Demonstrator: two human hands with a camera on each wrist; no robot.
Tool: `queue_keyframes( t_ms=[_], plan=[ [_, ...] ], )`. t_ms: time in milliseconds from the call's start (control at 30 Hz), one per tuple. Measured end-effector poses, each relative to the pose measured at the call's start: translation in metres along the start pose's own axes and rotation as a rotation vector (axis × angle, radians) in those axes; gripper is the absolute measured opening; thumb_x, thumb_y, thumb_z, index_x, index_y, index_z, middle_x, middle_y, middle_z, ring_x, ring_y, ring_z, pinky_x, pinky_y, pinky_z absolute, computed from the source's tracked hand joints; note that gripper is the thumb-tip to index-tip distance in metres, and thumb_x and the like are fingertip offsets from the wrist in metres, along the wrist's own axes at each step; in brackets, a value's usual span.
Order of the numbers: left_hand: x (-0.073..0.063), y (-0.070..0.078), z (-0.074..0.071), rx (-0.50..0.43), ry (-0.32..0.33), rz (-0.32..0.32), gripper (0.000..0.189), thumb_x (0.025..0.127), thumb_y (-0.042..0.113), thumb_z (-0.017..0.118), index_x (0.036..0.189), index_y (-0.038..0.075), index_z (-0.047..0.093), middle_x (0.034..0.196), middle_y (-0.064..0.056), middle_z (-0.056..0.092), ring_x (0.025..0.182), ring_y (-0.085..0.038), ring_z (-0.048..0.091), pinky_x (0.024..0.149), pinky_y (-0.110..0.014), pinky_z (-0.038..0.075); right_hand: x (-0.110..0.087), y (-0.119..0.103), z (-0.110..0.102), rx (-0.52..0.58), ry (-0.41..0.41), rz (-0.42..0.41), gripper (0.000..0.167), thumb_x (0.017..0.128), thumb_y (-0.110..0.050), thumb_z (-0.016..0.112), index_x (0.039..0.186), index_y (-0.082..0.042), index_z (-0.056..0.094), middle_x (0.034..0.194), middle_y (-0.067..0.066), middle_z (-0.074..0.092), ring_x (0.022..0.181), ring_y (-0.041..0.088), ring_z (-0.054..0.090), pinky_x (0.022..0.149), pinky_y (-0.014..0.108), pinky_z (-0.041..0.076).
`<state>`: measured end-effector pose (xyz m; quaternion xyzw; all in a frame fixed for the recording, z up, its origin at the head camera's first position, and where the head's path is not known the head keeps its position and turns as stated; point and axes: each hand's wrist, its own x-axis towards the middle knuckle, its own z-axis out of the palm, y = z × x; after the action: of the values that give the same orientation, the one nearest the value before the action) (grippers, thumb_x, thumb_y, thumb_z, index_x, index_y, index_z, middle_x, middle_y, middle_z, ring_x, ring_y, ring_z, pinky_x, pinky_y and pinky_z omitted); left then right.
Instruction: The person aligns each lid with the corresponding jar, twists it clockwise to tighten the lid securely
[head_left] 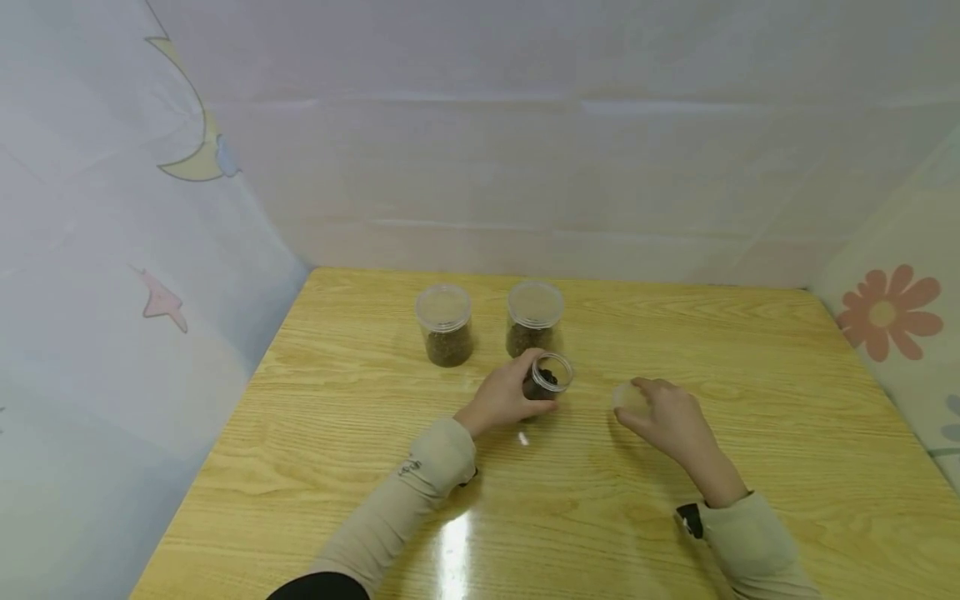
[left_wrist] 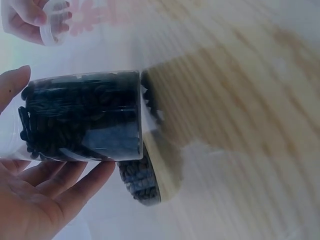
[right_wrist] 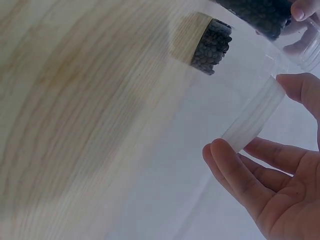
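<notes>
My left hand [head_left: 504, 393] grips a clear jar [left_wrist: 82, 117] of dark coffee beans around its side, thumb and fingers on opposite walls. The jar has no lid on it, and its round mouth faces up in the head view. To the right, my right hand [head_left: 671, 421] pinches a translucent white lid [right_wrist: 254, 114] by its edge between thumb and fingertips. The lid is apart from the jar and raised over the table. Part of the jar's wall is hidden behind my left fingers in the head view.
Behind my left hand stand two more clear jars, a left one [head_left: 448, 337] and a right one [head_left: 534, 312], both lidded and partly filled with dark beans. The wooden table [head_left: 337, 400] meets patterned cloth walls [head_left: 525, 183] at the back and sides.
</notes>
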<state>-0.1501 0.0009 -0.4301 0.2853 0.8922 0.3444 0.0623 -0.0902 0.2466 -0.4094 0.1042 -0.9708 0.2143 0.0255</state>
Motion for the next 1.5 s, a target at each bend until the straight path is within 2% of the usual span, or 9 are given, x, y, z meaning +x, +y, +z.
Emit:
queue_keyframes(
  t_ms=[300, 533, 833, 1133, 1300, 1500],
  plan=[
    [0.000, -0.001, -0.007, 0.096, -0.008, 0.028, 0.068, 0.076, 0.035, 0.073, 0.131, 0.012, 0.041, 0.116, -0.005, 0.056, 0.102, -0.019, 0.056, 0.083, -0.033, 0.046, 0.000, -0.001, 0.000, -0.005, 0.010, -0.013, 0.053, 0.079, -0.025, 0.068, 0.111, 0.015, 0.055, 0.103, 0.035, 0.056, 0.079, 0.040, 0.060, 0.065, 0.050, 0.050],
    [0.001, 0.001, -0.010, 0.153, -0.025, 0.036, 0.070, 0.075, 0.035, 0.074, 0.131, 0.012, 0.040, 0.119, -0.005, 0.056, 0.103, -0.020, 0.056, 0.084, -0.033, 0.046, 0.000, -0.001, 0.000, 0.004, 0.008, -0.014, 0.053, 0.079, -0.024, 0.069, 0.112, 0.015, 0.054, 0.101, 0.034, 0.057, 0.078, 0.039, 0.061, 0.063, 0.049, 0.050],
    [0.002, 0.005, -0.007, 0.197, -0.023, 0.075, 0.070, 0.074, 0.032, 0.076, 0.131, 0.012, 0.041, 0.118, -0.004, 0.058, 0.104, -0.018, 0.056, 0.085, -0.032, 0.046, 0.001, -0.005, -0.006, 0.127, 0.021, -0.017, 0.053, 0.080, -0.024, 0.069, 0.115, 0.013, 0.054, 0.102, 0.030, 0.058, 0.072, 0.032, 0.062, 0.056, 0.039, 0.052],
    [0.001, 0.008, -0.006, 0.234, -0.023, 0.048, 0.068, 0.075, 0.034, 0.075, 0.130, 0.008, 0.044, 0.119, -0.005, 0.058, 0.105, -0.018, 0.056, 0.086, -0.032, 0.047, 0.006, -0.012, -0.011, 0.253, 0.043, -0.102, 0.048, 0.080, -0.017, 0.070, 0.117, 0.010, 0.055, 0.104, 0.026, 0.059, 0.077, 0.032, 0.064, 0.061, 0.036, 0.054],
    [0.001, 0.010, -0.005, 0.256, -0.019, 0.049, 0.069, 0.075, 0.035, 0.074, 0.131, 0.007, 0.044, 0.121, -0.006, 0.057, 0.107, -0.019, 0.055, 0.086, -0.032, 0.046, 0.010, -0.018, -0.012, 0.271, 0.033, -0.140, 0.050, 0.081, -0.018, 0.070, 0.120, 0.008, 0.053, 0.111, 0.026, 0.057, 0.085, 0.034, 0.062, 0.067, 0.038, 0.053],
    [0.000, 0.011, -0.003, 0.256, -0.016, 0.042, 0.071, 0.075, 0.036, 0.074, 0.132, 0.008, 0.043, 0.123, -0.006, 0.056, 0.109, -0.020, 0.055, 0.086, -0.034, 0.047, 0.016, -0.025, -0.011, 0.283, 0.061, -0.218, 0.050, 0.078, -0.014, 0.072, 0.119, 0.006, 0.054, 0.112, 0.024, 0.057, 0.092, 0.034, 0.059, 0.070, 0.038, 0.053]
  ],
)
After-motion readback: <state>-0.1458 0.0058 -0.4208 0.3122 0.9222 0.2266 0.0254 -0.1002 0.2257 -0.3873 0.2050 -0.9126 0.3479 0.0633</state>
